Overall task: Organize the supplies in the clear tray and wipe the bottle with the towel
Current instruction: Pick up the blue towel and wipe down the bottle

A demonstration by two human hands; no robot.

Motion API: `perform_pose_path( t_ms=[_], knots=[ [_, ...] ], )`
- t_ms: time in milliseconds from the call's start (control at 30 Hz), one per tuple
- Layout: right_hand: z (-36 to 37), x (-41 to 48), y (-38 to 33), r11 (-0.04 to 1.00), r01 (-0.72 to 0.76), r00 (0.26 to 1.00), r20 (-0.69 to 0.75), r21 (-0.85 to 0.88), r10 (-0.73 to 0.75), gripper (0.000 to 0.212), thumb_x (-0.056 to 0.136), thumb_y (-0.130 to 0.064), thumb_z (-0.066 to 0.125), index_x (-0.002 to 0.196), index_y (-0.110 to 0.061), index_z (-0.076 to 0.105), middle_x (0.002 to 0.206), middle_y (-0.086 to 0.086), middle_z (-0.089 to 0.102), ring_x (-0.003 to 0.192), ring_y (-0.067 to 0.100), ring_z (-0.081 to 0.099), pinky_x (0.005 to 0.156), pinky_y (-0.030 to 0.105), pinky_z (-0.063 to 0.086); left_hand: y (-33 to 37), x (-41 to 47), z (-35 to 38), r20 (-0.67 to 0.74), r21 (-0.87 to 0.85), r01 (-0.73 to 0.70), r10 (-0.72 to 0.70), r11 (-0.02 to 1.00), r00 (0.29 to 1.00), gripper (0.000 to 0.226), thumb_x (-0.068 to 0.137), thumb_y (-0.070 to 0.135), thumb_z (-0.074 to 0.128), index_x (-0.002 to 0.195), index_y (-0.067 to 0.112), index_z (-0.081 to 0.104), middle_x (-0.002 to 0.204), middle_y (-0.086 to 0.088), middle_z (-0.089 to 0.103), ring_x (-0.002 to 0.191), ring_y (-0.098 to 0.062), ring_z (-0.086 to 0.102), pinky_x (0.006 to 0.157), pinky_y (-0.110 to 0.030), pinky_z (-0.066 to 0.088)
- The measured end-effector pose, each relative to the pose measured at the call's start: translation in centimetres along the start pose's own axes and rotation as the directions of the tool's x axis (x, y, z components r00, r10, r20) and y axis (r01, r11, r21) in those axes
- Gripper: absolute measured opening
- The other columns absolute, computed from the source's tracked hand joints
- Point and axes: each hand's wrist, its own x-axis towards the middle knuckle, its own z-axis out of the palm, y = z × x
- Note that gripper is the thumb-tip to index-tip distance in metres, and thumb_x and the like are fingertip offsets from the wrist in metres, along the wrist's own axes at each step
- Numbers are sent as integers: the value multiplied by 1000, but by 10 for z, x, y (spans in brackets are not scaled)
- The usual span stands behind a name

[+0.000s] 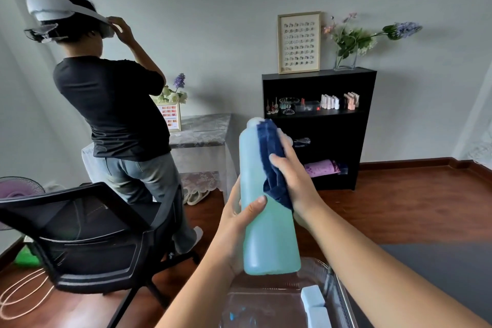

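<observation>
— Now, where is the bottle [266,210] found?
— It is held up off the counter [431,271], nearly upright. Its base is just above the far wall of the clear tray [331,282], and teal liquid is seen through it.
— By what is it gripped?
— Its lower half is clasped by the left hand [237,221]. The thumb is laid across the front and the fingers are curled round the back.
— And the towel [271,152]?
— The dark blue cloth is pressed against the bottle's upper right side and draped over part of its white cap. It is grasped by the right hand [295,176], with the thumb set on the cloth. The other fingers are wrapped behind the bottle and mostly hidden.
— Is anything kept in the tray?
— Two pale blue blocks [313,297] are seen below the bottle, to its right.
— What else is seen?
— A black chair [87,237] and a second person [111,104], back turned, are left of the bottle. A black shelf unit [319,125] is behind it.
</observation>
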Motion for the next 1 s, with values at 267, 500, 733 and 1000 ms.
perform_pose_path(
  t_ms=[267, 500, 733, 1000],
  knots=[
    [-4, -43, 20, 990, -98, 989, 121, 102, 86, 49, 99, -30, 40, 142, -49, 27, 135, -30, 50, 120, -5, 52, 91, 16, 47, 19, 7, 2, -117, 151, -108, 126, 983, 985, 66, 82, 31, 69, 141, 37, 41, 132, -4, 61, 112, -28, 64, 90, -47, 53],
    [3, -56, 26, 895, 151, 986, 134, -420, -103, 57, 98, -35, 45, 142, -53, 15, 152, -32, -9, 136, -18, -12, 112, 8, 4, 16, 11, -7, -107, 215, 71, -49, 974, 993, 40, 95, 47, 48, 135, 53, 44, 141, 8, 52, 126, -16, 54, 107, -43, 41],
    [4, -5, -14, 989, 117, 993, 11, -92, -116, 55, 95, -4, 44, 145, -24, 30, 158, -5, 19, 142, 7, 22, 114, 23, 22, 24, -5, 4, 74, 105, -29, 21, 994, 997, 101, 63, 41, 86, 147, 36, 30, 141, -8, 52, 119, -33, 57, 92, -47, 51],
    [-5, -38, 3, 971, -108, 971, 231, 215, 57, 55, 92, -38, 48, 145, -31, 33, 142, -7, 50, 128, 14, 50, 106, 36, 41, 22, 3, 11, -38, 5, -135, 135, 991, 990, 75, 78, 24, 70, 144, 37, 36, 133, -12, 58, 115, -40, 59, 93, -58, 50]
  ],
)
